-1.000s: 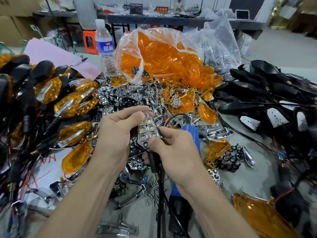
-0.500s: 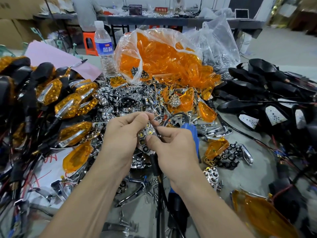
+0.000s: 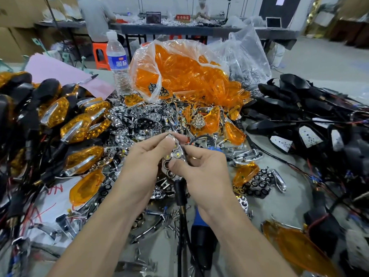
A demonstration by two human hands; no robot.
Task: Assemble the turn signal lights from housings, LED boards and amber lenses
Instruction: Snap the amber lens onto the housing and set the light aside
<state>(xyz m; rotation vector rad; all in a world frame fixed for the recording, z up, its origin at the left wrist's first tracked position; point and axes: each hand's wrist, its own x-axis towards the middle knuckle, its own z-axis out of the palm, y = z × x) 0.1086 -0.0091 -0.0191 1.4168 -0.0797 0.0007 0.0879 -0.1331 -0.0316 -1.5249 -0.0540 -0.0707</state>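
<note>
Finished lights (image 3: 75, 128), amber over chrome and black, lie heaped at the left of the frame, with a pink sheet (image 3: 60, 72) and a water bottle (image 3: 117, 62) behind them in the upper left. At centre the left hand (image 3: 143, 166) pinches the top end of a chrome LED unit (image 3: 175, 152) between thumb and forefinger. The unit is held up over a heap of loose chrome parts (image 3: 139, 124), its black stalk hanging between the wrists. The right hand (image 3: 203, 168) grips the same unit from the right, thumb pressed on its lower face. Behind the hands sits a clear bag of amber lenses (image 3: 185, 76), and a blue-handled tool (image 3: 200, 218) lies under the right forearm. Black housings (image 3: 299, 108) with wires pile up at the right, and one loose amber lens (image 3: 295, 246) lies at lower right.
</note>
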